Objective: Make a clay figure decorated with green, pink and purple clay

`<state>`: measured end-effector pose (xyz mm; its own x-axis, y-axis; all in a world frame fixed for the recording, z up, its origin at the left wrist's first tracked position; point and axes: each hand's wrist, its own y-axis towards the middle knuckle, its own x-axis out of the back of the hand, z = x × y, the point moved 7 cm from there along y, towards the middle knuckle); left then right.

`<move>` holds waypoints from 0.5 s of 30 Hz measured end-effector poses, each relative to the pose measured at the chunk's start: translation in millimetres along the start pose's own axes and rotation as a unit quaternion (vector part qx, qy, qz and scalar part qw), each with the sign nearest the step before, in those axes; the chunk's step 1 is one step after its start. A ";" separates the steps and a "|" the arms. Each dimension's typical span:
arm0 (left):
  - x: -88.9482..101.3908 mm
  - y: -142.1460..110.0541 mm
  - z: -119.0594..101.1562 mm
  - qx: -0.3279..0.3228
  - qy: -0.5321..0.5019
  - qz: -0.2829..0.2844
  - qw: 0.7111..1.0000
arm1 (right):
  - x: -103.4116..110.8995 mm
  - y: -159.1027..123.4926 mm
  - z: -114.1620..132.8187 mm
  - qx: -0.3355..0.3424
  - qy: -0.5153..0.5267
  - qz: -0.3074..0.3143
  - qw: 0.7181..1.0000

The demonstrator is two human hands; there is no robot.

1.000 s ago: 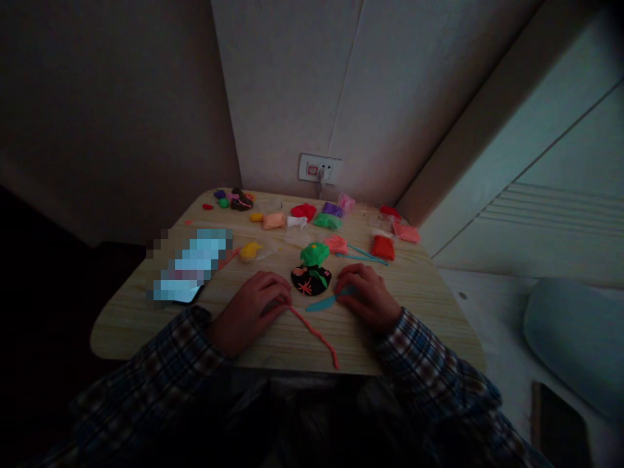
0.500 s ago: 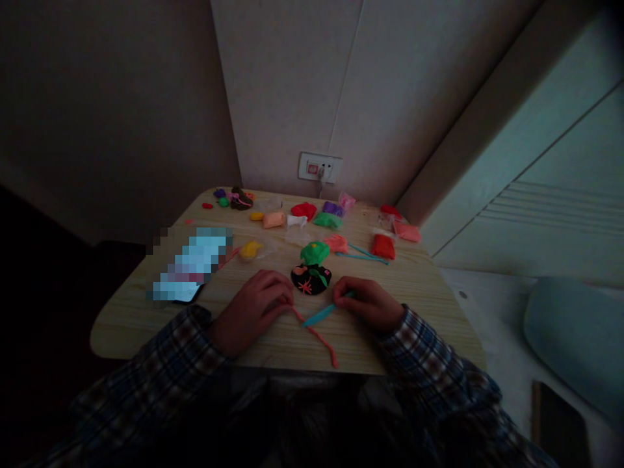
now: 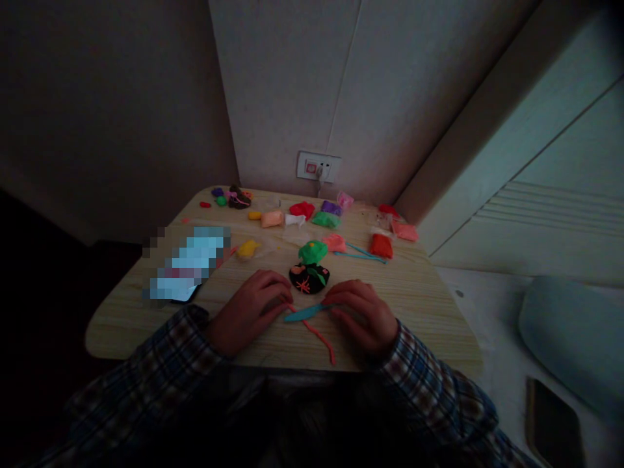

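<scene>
The left hand (image 3: 251, 311) and right hand (image 3: 363, 315) were apart over the desk (image 3: 429, 315). The right gripped a blue knife (image 3: 301, 315), its blade crossing a coral strand (image 3: 319, 337) between them. The left's fingertips met the strand's end, their grip unclear. Just beyond both sat a black disc (image 3: 314, 285).

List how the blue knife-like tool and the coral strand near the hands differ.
Colour: the blue tool is light blue; the coral strand is pinkish orange.
Shape: the blue tool has a straight, tapering blade, while the coral strand is rope-like and slightly bent.
Hold: the right hand has the blue tool, while the left hand is at the coral strand's far end.
Both are long and slender.
</scene>
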<state>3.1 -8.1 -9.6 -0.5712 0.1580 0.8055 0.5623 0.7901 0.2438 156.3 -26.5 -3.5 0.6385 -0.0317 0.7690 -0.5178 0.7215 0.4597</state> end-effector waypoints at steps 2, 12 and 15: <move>-1.2 -0.1 1.0 0.000 0.001 -0.001 1.000 | -5.4 -3.1 13.5 0.059 -0.001 0.014 0.998; 1.5 0.1 -0.5 0.007 -0.007 -0.002 1.000 | -20.2 -9.1 18.4 0.119 -0.015 0.092 0.988; 1.8 0.2 -0.8 0.010 -0.006 -0.001 1.000 | -20.5 -8.6 20.3 0.129 -0.009 0.096 0.987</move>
<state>2.6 -8.1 -7.7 -0.5790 0.1641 0.7986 0.5494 0.8023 0.2334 136.1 -46.1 -14.2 0.5054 0.0748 0.8596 -0.7577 0.5152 0.4006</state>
